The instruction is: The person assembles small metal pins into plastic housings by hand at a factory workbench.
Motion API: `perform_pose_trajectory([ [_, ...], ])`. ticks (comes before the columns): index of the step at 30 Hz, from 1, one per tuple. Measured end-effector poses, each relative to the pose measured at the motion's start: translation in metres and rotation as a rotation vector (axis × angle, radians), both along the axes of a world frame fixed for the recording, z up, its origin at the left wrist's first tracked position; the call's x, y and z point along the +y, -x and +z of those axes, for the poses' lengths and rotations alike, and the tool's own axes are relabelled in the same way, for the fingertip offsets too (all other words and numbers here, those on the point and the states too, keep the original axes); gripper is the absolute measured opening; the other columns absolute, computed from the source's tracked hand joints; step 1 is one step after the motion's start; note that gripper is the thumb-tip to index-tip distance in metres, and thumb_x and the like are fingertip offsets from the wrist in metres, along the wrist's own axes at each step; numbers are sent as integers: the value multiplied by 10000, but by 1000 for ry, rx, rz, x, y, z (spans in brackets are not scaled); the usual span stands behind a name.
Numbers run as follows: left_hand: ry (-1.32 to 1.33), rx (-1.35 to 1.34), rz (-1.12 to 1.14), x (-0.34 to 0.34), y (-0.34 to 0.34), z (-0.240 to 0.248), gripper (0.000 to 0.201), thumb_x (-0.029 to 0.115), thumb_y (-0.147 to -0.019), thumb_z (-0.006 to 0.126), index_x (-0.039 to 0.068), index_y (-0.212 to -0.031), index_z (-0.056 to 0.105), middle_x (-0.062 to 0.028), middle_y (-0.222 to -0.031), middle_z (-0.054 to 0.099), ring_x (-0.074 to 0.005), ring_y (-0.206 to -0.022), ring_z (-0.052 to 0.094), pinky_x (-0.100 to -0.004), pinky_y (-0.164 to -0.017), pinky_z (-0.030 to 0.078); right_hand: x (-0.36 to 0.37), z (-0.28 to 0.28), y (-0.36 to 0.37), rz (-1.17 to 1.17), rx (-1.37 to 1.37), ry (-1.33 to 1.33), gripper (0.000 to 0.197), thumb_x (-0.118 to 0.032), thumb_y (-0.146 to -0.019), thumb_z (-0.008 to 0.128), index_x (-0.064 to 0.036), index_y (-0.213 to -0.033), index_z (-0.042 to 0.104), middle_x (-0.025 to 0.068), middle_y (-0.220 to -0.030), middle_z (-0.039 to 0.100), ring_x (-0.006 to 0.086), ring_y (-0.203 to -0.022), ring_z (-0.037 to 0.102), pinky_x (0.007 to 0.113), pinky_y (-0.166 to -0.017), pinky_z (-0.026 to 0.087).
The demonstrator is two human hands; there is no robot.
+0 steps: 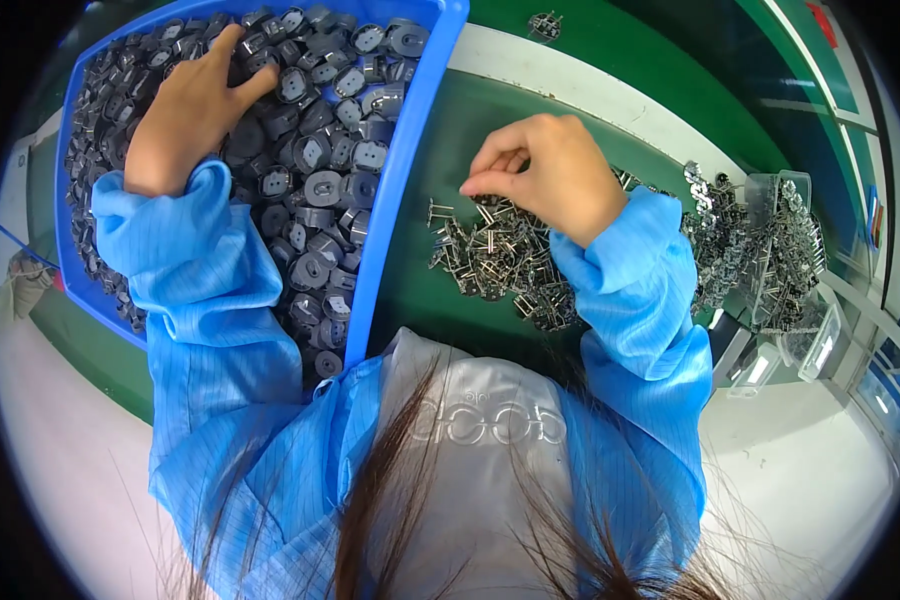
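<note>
The left hand is held over a blue plastic rectangular bin in the upper left of the frame, with thumb and index finger spread apart; the remaining fingers are partly hidden. The bin is filled with dark grey, rounded plastic parts, and these are reached into by the left fingertips. The right hand is raised right of centre, its fingers curled and its thumb and index tips brought close together; whether a small piece is pinched there cannot be told. Just below it, a loose pile of small metal parts with thin pins is spread on a green surface. More such pieces are heaped at the right, in and around a clear plastic box. Both forearms are covered by light blue striped sleeves.
</note>
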State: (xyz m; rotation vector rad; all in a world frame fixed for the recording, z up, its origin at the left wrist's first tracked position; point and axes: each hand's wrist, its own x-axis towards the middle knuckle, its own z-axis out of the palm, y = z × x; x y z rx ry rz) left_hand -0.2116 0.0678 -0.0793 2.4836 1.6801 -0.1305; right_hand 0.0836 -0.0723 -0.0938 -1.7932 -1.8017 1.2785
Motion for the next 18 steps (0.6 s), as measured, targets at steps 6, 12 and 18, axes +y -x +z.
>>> perform_pose_trajectory([
  [6,339,-280,170,-34,-43,37,552,359,-857,592,14,-1268,467,-230,-926,599,-379,-917,555,-414,-824,449,4,-2,-13,-142,132,-39,110,-58,-710,727,-47,-818,710,101,-702,680,183,-655,670,280,-619,531],
  [12,-19,-197,-252,-36,-39,25,521,335,-826,630,20,-1220,502,-210,-957,606,-360,-916,551,-407,-807,440,6,6,-17,-167,157,-33,150,-24,-715,721,-34,-864,704,92,-756,689,167,-670,670,274,-629,536],
  [18,61,-337,-573,-37,-66,13,523,243,-798,689,15,-1224,487,-198,-1059,593,-335,-917,574,-366,-780,441,6,9,-14,-211,178,-108,167,-10,-725,715,-21,-889,686,83,-777,679,149,-704,667,252,-648,539],
])
